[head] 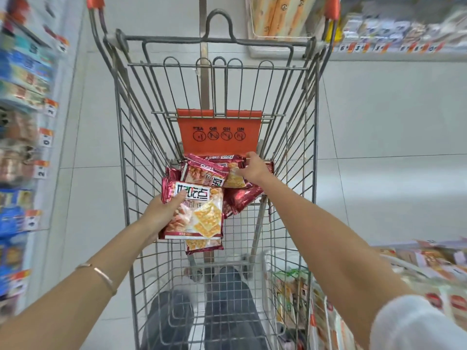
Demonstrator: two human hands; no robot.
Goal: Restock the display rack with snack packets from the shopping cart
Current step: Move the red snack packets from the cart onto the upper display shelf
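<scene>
A wire shopping cart [126,152] fills the middle of the view, with an orange seat flap [219,132] at its far end. Several dark red snack packets [204,173] lie heaped below the flap. My left hand [161,213] grips a stack of red cracker packets [199,213] from their left side, thumb on the top one. My right hand [252,168] reaches into the heap and its fingers curl round the edge of a packet [233,179] at the far right of the cart.
Shelves with blurred goods and price tags [45,137] line the left. More shelves [394,34] stand top right. A display rack with snack packets [429,263] sits at the lower right beside the cart. White tiled floor [379,127] lies around. My legs [222,311] show beneath the cart.
</scene>
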